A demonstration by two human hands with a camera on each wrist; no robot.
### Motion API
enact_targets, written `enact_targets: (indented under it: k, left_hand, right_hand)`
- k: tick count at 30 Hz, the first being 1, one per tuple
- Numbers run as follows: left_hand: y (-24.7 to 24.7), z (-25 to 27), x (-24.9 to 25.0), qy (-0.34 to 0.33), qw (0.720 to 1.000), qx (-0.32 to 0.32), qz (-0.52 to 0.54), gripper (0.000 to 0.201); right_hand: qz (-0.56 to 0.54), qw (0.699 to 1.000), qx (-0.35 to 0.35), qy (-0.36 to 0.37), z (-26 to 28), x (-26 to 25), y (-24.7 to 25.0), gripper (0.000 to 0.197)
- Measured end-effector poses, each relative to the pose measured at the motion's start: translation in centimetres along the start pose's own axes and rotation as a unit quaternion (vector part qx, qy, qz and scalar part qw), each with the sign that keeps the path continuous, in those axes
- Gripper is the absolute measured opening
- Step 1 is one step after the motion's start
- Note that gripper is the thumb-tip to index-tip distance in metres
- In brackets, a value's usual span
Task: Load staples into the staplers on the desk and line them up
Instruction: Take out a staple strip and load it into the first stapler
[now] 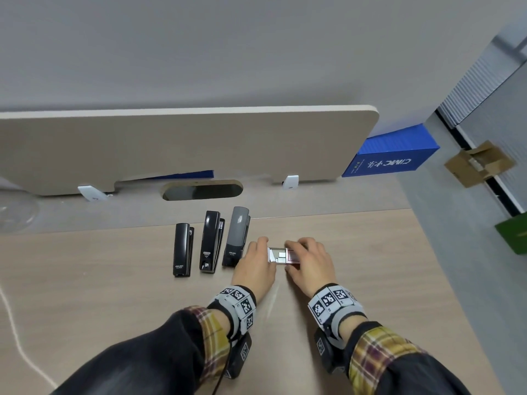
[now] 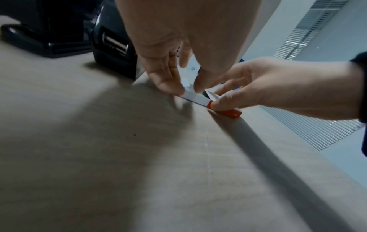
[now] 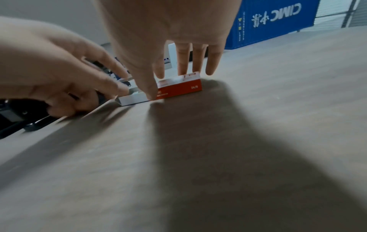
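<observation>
Three staplers stand side by side on the desk: a small black one point(image 1: 182, 250), a taller black one point(image 1: 211, 241) and a grey-topped one point(image 1: 236, 236). Just right of them lies a red and white staple box point(image 1: 282, 256) with its white inner tray point(image 2: 195, 98) slid partly out to the left. My left hand point(image 1: 258, 259) pinches the tray end with thumb and fingertips. My right hand point(image 1: 306, 259) holds the red sleeve point(image 3: 179, 89) between thumb and fingers. Staple strips show in the tray.
A beige divider panel point(image 1: 185, 146) runs along the back of the desk, with a cable slot point(image 1: 202, 191) below it. A blue container-shaped box point(image 1: 390, 155) stands at the back right. The desk's right edge point(image 1: 427, 252) lies near my right hand.
</observation>
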State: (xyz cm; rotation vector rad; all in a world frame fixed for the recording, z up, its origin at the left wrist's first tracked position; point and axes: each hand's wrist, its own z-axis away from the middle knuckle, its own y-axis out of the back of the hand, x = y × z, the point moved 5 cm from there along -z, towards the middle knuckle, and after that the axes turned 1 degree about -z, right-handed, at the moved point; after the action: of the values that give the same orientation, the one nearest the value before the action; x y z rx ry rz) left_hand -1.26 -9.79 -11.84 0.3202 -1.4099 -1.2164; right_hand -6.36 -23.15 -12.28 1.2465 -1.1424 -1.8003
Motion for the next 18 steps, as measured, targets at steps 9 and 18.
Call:
enact_targets:
  k: [9, 18]
  left_hand:
    - [8.2, -1.7, 0.4, -0.023, 0.972, 0.193, -0.133, 0.049]
    - [6.3, 0.3, -1.0, -0.016, 0.979, 0.028, -0.202, 0.090]
  right_hand:
    - [-0.064, 0.998, 0.012, -0.014, -2.0, -5.0, 1.9, 0.046]
    - [-0.114, 0.993, -0.010, -0.022, 1.9, -5.9, 1.1, 0.036]
